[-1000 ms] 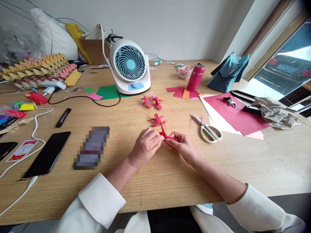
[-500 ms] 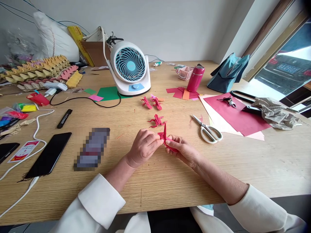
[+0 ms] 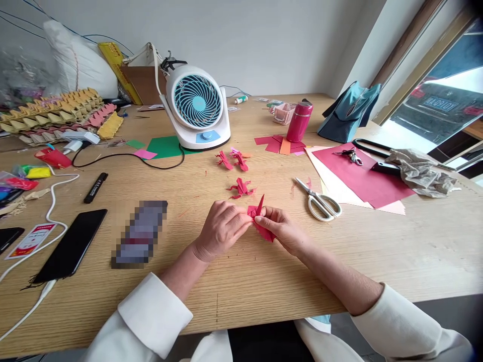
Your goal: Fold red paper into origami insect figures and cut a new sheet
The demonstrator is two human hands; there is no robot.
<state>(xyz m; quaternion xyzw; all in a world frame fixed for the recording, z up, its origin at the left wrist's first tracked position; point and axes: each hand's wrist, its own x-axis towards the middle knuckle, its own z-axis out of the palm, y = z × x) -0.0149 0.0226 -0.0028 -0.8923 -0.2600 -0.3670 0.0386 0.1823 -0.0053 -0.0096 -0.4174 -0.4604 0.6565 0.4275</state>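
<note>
A folded piece of red paper (image 3: 265, 232) is held between both hands near the middle of the table, with one narrow point sticking up. My left hand (image 3: 223, 227) pinches its left edge, fingers pressed together. On the right side my right hand (image 3: 284, 227) grips it with the thumb on top; some of that hand's fingers are hidden behind the paper. Just beyond the hands lies a red folded paper figure (image 3: 241, 187), and two more, a left one (image 3: 225, 160) and a right one (image 3: 240, 161), rest farther back.
White-handled scissors (image 3: 323, 207) lie right of my hands. Behind stand a fan (image 3: 198, 103) and a pink bottle (image 3: 300, 122). Large red paper sheets (image 3: 372, 178) are at the right. A black phone (image 3: 71, 245), a marker (image 3: 95, 188) and cables are at the left.
The held paper has turned a little; its upright point now leans right and more of its lower part shows. The whole view has shifted slightly. Both hands keep their hold.
</note>
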